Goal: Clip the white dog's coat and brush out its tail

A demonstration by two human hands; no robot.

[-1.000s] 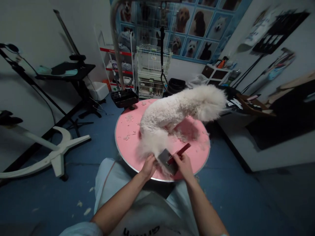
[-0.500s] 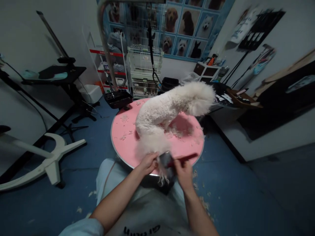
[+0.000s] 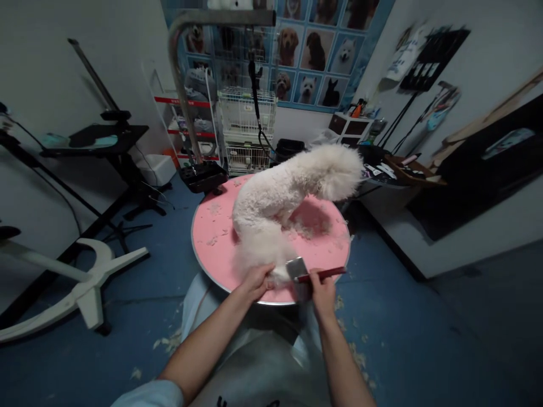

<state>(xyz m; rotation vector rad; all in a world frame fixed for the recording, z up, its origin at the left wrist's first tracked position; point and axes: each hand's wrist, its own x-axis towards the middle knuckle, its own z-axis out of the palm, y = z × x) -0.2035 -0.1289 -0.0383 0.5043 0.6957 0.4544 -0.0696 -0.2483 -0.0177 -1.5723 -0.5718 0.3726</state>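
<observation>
A fluffy white dog (image 3: 292, 189) stands on a round pink grooming table (image 3: 212, 237), facing away from me. My left hand (image 3: 254, 281) is closed around the dog's hind leg fur near the table's front edge. My right hand (image 3: 321, 289) grips the red handle of a slicker brush (image 3: 302, 270), whose grey head lies against the fur just right of my left hand.
Clipped fur lies on the table and the blue floor. A metal grooming arm (image 3: 182, 85) with a black tray (image 3: 202, 174) rises behind the table. A white stand base (image 3: 85, 277) is on the left, wire cages (image 3: 246, 127) behind, and a cluttered counter (image 3: 399, 169) to the right.
The brush has swept down through the leg fur and come back up beside my left hand. The view has shifted slightly; the dog has held its stance.
</observation>
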